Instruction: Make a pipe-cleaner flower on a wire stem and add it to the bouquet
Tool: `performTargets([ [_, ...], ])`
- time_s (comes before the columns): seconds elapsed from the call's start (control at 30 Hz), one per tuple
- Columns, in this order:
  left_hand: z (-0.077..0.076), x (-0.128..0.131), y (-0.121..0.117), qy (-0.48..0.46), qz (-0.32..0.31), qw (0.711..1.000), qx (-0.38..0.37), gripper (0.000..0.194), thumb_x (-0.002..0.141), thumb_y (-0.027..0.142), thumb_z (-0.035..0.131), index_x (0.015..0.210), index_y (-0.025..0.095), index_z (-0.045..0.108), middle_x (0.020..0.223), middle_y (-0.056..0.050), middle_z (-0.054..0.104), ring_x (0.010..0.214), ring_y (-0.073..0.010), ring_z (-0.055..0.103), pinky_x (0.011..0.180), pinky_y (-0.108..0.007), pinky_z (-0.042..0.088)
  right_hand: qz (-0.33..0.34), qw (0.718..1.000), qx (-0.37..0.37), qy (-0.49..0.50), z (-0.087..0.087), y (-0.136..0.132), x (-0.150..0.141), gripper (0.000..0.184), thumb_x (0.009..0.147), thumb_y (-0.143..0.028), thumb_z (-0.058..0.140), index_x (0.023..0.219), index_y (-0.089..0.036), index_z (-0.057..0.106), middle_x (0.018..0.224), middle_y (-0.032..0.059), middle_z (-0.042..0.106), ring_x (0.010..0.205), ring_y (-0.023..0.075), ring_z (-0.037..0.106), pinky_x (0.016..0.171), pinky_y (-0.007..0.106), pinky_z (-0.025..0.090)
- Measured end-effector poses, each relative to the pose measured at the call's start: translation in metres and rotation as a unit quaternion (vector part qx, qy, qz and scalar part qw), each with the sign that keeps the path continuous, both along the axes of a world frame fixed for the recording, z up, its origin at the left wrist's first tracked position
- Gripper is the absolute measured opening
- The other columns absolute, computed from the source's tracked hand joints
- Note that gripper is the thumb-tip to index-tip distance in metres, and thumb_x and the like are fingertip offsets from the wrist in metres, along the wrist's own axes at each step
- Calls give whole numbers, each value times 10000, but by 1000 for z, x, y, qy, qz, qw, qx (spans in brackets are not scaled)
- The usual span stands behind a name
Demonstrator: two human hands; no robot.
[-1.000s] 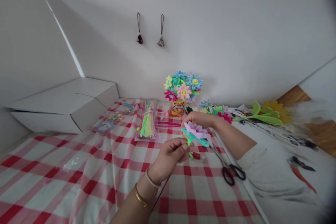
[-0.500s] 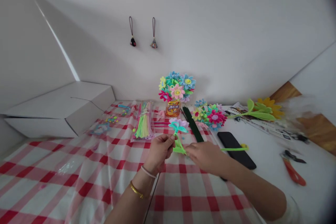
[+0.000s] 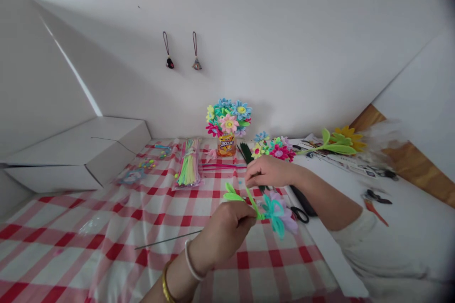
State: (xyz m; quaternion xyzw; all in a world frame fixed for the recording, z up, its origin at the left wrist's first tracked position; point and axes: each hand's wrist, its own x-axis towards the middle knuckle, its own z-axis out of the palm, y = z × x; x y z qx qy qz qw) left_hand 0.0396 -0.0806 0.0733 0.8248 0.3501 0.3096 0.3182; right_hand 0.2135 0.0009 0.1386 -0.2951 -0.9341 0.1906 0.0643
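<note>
My left hand [image 3: 227, 227] is closed in a pinch on the stem of a pipe-cleaner flower. Teal and lilac petals make up the flower head [image 3: 275, 213], which points right. From behind the hand a thin dark stem wire [image 3: 167, 240] runs out to the left. Light green leaves [image 3: 232, 193] stick up just above the left fingers. My right hand [image 3: 270, 171] is above and beyond, its fingers closed on the end of a light green pipe cleaner [image 3: 252, 199]. That strip stretches down to the stem below the petals.
A jar [image 3: 226, 146] of fuzzy flowers stands by the wall. Left of it lies a bag of pipe cleaners [image 3: 189, 163]. Behind my right arm are more flowers [image 3: 280, 151] and a yellow sunflower [image 3: 350, 139]. Orange-handled pliers [image 3: 377, 210] lie right; a white box [image 3: 81, 151] sits left.
The flower has swung from upright to lying sideways, its head now to the right. My right hand has risen away from my left, drawing the green pipe cleaner up. The camera view has shifted slightly.
</note>
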Motion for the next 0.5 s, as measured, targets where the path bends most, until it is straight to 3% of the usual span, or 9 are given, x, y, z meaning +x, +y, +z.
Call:
performTargets([
  [0.1,4,-6,-4,-46,63,997,6,191,788,153,460,661,156,603,592,15,543,565,-88,463,523,-189,348,-58,993,-66,72,-26,2,6,227,792,-317,524,803,-141,666,715,17,645,658,141,582,584,233,421],
  [0.3,-3,-17,16,-78,181,978,66,119,771,162,521,727,161,631,662,-8,605,619,-109,545,571,-207,407,-129,987,4,94,-80,-52,-7,240,859,-274,401,824,-170,615,749,36,626,649,154,550,580,256,396],
  [0.4,-13,-18,28,-43,206,970,119,118,771,142,523,713,150,626,671,-24,605,637,-121,554,603,-227,423,-115,987,108,26,-90,-80,-18,223,872,-191,362,839,-168,581,746,34,620,658,140,551,590,243,377],
  [0.5,-28,-16,31,27,219,961,169,179,803,110,458,725,145,617,689,-40,595,643,-129,550,604,-240,426,-90,973,205,-59,-79,-98,-26,184,820,-102,395,890,-144,560,766,57,611,667,155,545,564,256,352],
])
